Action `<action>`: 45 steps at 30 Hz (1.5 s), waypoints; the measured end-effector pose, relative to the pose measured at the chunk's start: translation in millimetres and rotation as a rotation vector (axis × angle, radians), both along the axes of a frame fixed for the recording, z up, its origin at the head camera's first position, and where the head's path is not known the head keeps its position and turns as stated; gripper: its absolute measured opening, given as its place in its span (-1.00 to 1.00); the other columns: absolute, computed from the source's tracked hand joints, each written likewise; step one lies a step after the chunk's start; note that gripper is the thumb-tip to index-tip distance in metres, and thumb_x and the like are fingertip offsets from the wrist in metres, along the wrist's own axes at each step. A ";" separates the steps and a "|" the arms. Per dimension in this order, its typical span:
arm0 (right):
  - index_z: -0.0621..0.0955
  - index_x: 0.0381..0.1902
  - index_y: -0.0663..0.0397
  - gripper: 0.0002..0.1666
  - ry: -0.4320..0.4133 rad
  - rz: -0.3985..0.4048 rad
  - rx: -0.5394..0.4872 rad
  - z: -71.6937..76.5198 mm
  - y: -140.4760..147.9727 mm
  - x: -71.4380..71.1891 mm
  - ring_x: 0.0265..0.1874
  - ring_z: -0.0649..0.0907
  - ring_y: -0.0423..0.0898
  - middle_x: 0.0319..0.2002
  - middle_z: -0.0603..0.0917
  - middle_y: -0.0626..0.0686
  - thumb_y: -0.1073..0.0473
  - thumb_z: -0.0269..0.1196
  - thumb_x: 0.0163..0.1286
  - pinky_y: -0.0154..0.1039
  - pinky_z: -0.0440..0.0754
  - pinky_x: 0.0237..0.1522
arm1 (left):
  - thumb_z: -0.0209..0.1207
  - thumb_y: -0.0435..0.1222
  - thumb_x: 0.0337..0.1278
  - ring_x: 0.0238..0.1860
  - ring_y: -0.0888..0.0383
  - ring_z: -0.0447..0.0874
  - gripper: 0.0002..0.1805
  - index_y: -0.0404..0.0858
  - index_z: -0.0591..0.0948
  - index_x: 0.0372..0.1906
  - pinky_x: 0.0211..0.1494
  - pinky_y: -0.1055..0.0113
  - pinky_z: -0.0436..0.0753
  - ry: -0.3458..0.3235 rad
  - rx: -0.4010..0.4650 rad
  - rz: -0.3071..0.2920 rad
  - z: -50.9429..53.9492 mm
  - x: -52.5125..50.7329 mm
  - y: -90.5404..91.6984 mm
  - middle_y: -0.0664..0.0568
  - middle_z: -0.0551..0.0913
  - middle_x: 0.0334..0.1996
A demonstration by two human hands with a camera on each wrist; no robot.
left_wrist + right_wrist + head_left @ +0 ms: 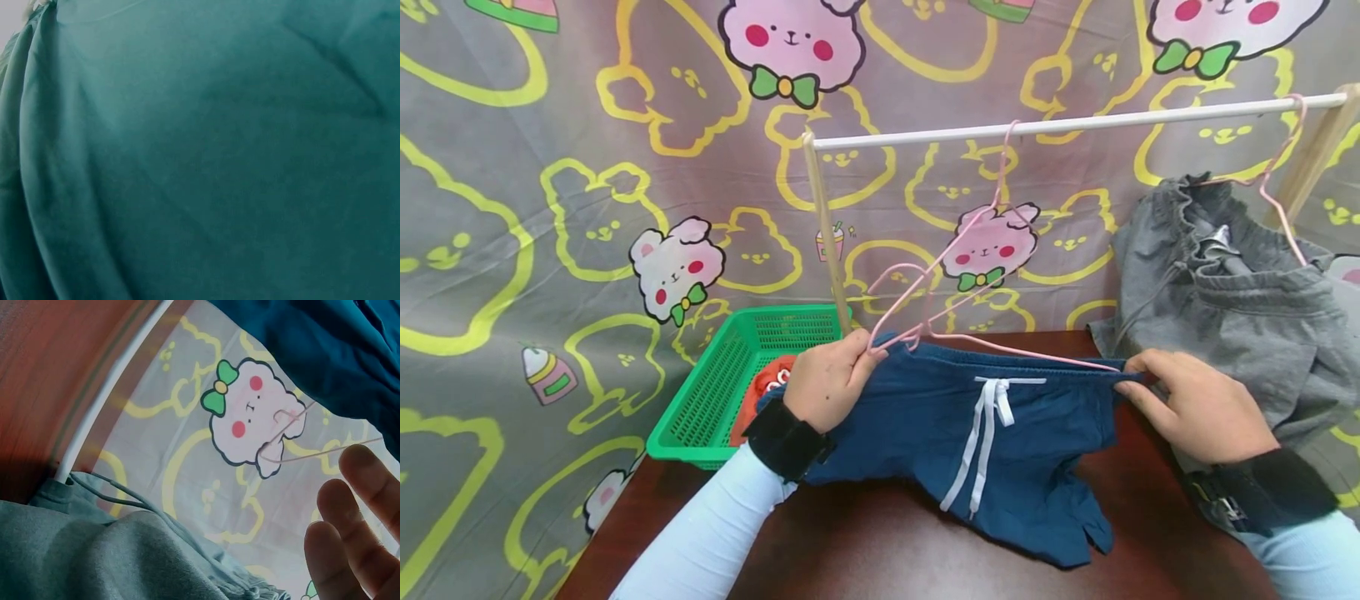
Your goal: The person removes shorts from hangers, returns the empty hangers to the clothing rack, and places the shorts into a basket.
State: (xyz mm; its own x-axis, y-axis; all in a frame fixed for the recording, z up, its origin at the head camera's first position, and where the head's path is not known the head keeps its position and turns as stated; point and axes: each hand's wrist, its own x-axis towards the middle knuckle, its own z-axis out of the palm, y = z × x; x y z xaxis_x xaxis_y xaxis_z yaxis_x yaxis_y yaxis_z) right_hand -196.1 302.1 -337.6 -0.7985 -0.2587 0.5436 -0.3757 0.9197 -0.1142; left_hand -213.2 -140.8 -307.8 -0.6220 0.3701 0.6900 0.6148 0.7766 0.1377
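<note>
My left hand point(829, 382) pinched blue shorts point(1037, 467) beside a pink hanger point(955, 336), my right hand point(1198, 404) gripped their opposite waist corner; even tension mattered!

Teal cloth point(212, 162) fills nearly whole view. Long folds point(37, 156) run down left side; dark diagonal crease point(347, 67) at upper right. Small whitish bit point(39, 5) at top left, too blurred to name.

An indoor clothes-hanging spot — cartoon-print cloth backdrop point(587, 150), white rail point(910, 136), dark-red table point(880, 542) — home or studio, unclear.
</note>
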 end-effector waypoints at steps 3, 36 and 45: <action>0.59 -0.32 -0.17 -0.79 -0.007 0.002 -0.016 -0.8 0.2 0.6 -0.49 0.52 -0.13 -0.50 0.52 -0.17 0.01 0.45 0.30 -0.12 0.42 -0.55 | 0.18 -0.10 0.43 -0.70 0.17 0.27 -0.65 -0.13 0.36 -0.45 -0.61 0.29 0.21 -0.012 0.011 0.013 0.3 -0.1 -1.3 0.14 0.24 -0.71; 0.64 -0.25 -0.29 -0.74 -0.014 0.181 -0.190 -16.2 -23.3 9.8 -0.56 0.38 -0.32 -0.45 0.56 -0.26 0.14 0.51 0.21 -0.30 0.33 -0.52 | 0.14 -0.11 0.47 -0.49 -0.05 0.62 -0.63 -0.31 0.67 0.08 -0.45 0.10 0.53 -0.060 0.098 0.071 8.6 2.6 -6.2 0.09 0.35 -0.69; 0.67 -0.18 -0.31 -0.70 -0.005 0.236 -0.129 -26.1 -35.7 6.9 -0.22 0.65 -0.20 -0.18 0.70 -0.22 0.15 0.51 0.20 -0.33 0.54 -0.18 | 0.12 -0.12 0.48 -0.61 0.08 0.45 -0.75 -0.17 0.49 -0.31 -0.54 0.20 0.38 -0.031 0.063 0.017 6.8 4.0 -0.6 0.12 0.30 -0.68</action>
State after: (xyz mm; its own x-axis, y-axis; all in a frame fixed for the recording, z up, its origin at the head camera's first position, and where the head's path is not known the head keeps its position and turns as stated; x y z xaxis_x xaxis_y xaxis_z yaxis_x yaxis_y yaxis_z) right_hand -189.3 266.4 -363.8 -0.7272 -0.3665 0.5804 -0.5768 0.7847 -0.2271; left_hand -209.2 -141.5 -301.0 -0.6491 0.3160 0.6919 0.5962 0.7762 0.2048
